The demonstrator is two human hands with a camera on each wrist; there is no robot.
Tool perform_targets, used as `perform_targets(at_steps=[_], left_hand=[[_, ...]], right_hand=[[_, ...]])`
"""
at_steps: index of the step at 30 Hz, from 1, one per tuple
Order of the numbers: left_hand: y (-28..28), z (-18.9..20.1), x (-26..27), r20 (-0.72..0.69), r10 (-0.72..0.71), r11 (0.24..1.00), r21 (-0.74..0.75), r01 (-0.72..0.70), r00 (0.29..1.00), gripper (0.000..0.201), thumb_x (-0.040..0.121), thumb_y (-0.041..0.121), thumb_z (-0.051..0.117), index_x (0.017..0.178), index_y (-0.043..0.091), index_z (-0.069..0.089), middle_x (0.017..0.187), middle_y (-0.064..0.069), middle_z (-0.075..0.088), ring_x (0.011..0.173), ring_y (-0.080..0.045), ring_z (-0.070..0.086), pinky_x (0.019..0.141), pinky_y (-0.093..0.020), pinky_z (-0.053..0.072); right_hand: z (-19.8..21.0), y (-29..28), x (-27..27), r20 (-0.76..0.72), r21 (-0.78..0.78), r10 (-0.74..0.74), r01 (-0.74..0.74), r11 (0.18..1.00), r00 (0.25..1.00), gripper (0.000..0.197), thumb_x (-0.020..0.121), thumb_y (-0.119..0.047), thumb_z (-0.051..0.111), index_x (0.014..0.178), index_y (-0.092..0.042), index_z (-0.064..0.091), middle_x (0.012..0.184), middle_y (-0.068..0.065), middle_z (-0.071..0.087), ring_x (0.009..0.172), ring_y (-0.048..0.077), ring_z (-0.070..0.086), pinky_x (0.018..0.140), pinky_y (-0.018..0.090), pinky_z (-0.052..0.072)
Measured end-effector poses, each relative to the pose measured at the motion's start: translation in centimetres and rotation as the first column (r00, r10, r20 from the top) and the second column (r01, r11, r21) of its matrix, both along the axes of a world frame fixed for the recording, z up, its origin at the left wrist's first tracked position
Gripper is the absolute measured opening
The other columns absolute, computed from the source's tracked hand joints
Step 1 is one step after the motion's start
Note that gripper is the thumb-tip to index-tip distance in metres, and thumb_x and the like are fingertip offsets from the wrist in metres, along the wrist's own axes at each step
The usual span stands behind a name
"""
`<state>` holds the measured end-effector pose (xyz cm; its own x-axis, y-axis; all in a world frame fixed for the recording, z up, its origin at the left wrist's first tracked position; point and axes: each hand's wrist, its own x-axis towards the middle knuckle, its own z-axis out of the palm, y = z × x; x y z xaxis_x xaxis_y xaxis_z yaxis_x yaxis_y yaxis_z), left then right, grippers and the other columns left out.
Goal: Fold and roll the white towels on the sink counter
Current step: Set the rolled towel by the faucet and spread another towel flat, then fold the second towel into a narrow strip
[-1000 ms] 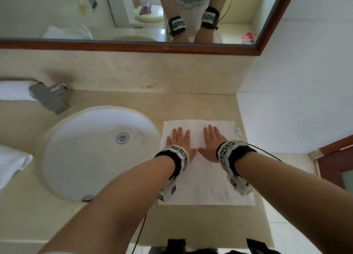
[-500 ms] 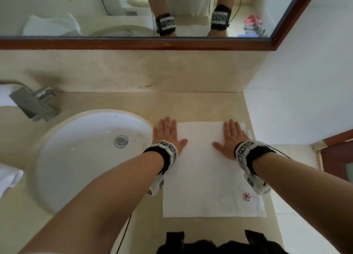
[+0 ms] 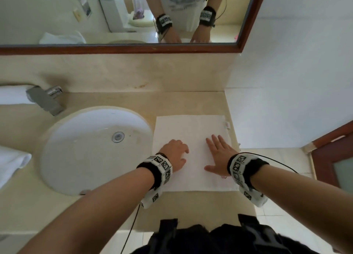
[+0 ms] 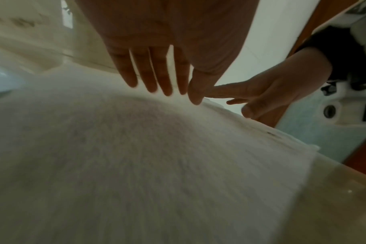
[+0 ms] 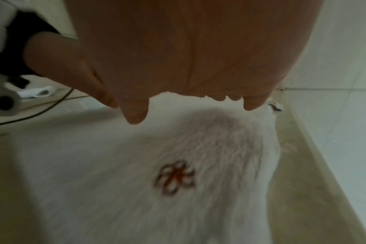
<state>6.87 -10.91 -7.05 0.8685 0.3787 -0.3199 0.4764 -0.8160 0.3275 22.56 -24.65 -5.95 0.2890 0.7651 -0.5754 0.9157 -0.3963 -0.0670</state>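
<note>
A white towel lies spread flat on the beige worktop, just to the right of the round white sink basin and close to the white wall on its far right side. Its left edge runs right beside the basin rim. A small label tab sticks out at the towel's far right corner, and a red embroidered flower emblem sits near the right edge, under the right wrist.

Both hands rest on the towel's nearer half. The left hand lies palm down near the left edge; the left wrist view shows its fingers straight and close together, tips on the cloth – nothing held. The right hand lies flat beside it with fingers straight and spread and the thumb pointing toward the left hand – its grip is likewise apart, only touching the fabric. The two hands are near each other but not touching. Each wrist wears a black band with white marker blocks.

A chrome faucet stands at the back left of the basin. Another white towel lies bunched at the left edge of the worktop, and a further white shape sits behind the faucet. A wood-framed mirror hangs above the backsplash.
</note>
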Motion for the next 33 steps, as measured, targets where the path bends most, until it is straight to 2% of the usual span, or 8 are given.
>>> perform_targets(at_steps=[3,6,8,11,15,22,29,33], left_hand=[[-2.8,-0.1,-1.7,-0.04,-0.071,0.997,-0.034,0.07,0.997,0.024,0.086,0.03,0.06,0.107,0.017,0.062,0.111,-0.002,0.056,0.106,-0.021,0.053,0.091,-0.032,0.044],[-5.7,-0.7,-3.4,-0.134,-0.114,0.993,-0.028,0.111,0.984,0.028,0.085,0.035,0.062,0.105,0.016,0.062,0.112,-0.004,0.056,0.105,-0.023,0.053,0.091,-0.034,0.045],[-7.0,-1.2,-4.2,-0.149,-0.129,0.991,0.008,0.131,0.98,0.032,0.083,0.038,0.064,0.106,0.016,0.06,0.114,-0.005,0.055,0.107,-0.023,0.05,0.091,-0.035,0.044],[-8.3,-1.2,-4.8,-0.105,-0.089,0.994,0.056,0.095,0.991,0.033,0.083,0.038,0.063,0.108,0.017,0.058,0.115,-0.005,0.053,0.108,-0.024,0.048,0.09,-0.036,0.044],[-9.0,-0.8,-4.8,-0.144,-0.101,0.982,0.144,0.122,0.984,0.027,0.091,0.03,0.053,0.112,0.012,0.055,0.118,-0.008,0.052,0.111,-0.026,0.047,0.09,-0.039,0.044],[-10.1,-1.1,-4.2,-0.155,-0.122,0.944,0.289,0.163,0.98,0.027,0.093,0.013,0.041,0.116,0.005,0.053,0.124,-0.012,0.051,0.116,-0.03,0.046,0.088,-0.04,0.041],[-9.5,-1.2,-3.4,-0.144,-0.012,0.968,0.246,0.047,0.99,0.026,0.095,0.018,0.039,0.111,0.008,0.056,0.117,-0.011,0.056,0.114,-0.027,0.048,0.092,-0.039,0.043],[-9.0,-1.7,-3.3,-0.107,-0.017,0.973,0.227,0.041,0.994,0.024,0.094,0.014,0.038,0.112,0.008,0.055,0.116,-0.011,0.055,0.111,-0.029,0.048,0.088,-0.039,0.043]], right_hand=[[-0.2,-3.2,-1.1,0.049,0.038,0.186,-0.188,0.981,0.981,0.102,0.074,-0.057,0.067,0.15,-0.019,0.01,0.158,0.008,0.002,0.145,0.03,0.005,0.118,0.038,0.012],[-0.1,-5.2,-2.1,0.104,0.096,0.291,-0.3,0.949,0.951,0.084,0.065,-0.055,0.075,0.13,-0.02,0.037,0.135,0.006,0.033,0.121,0.026,0.033,0.103,0.036,0.034],[0.1,-5.9,-2.8,0.098,0.103,0.328,-0.337,0.936,0.94,0.068,0.068,-0.052,0.074,0.12,-0.02,0.044,0.125,0.004,0.04,0.113,0.024,0.038,0.095,0.035,0.038],[0.5,-6.9,-3.7,0.076,0.089,0.342,-0.348,0.933,0.937,0.042,0.08,-0.044,0.067,0.112,-0.021,0.052,0.12,0.003,0.049,0.112,0.024,0.044,0.093,0.035,0.039],[0.6,-7.7,-4.3,0.086,0.129,0.27,-0.28,0.951,0.959,0.024,0.088,-0.033,0.057,0.109,-0.022,0.054,0.118,0.003,0.054,0.11,0.023,0.049,0.092,0.033,0.039],[0.2,-8.1,-5.9,0.172,0.167,0.243,-0.271,0.948,0.955,0.034,0.088,-0.032,0.05,0.118,-0.016,0.05,0.121,0.008,0.052,0.113,0.027,0.048,0.094,0.037,0.039],[-0.4,-7.2,-7.2,0.202,0.236,0.216,-0.262,0.936,0.955,0.027,0.093,-0.016,0.04,0.118,-0.011,0.051,0.119,0.01,0.054,0.111,0.029,0.051,0.09,0.037,0.039],[-0.9,-6.9,-6.6,0.232,0.237,0.244,-0.298,0.925,0.942,0.028,0.094,-0.013,0.034,0.116,-0.009,0.051,0.118,0.011,0.056,0.109,0.028,0.053,0.089,0.037,0.039]])
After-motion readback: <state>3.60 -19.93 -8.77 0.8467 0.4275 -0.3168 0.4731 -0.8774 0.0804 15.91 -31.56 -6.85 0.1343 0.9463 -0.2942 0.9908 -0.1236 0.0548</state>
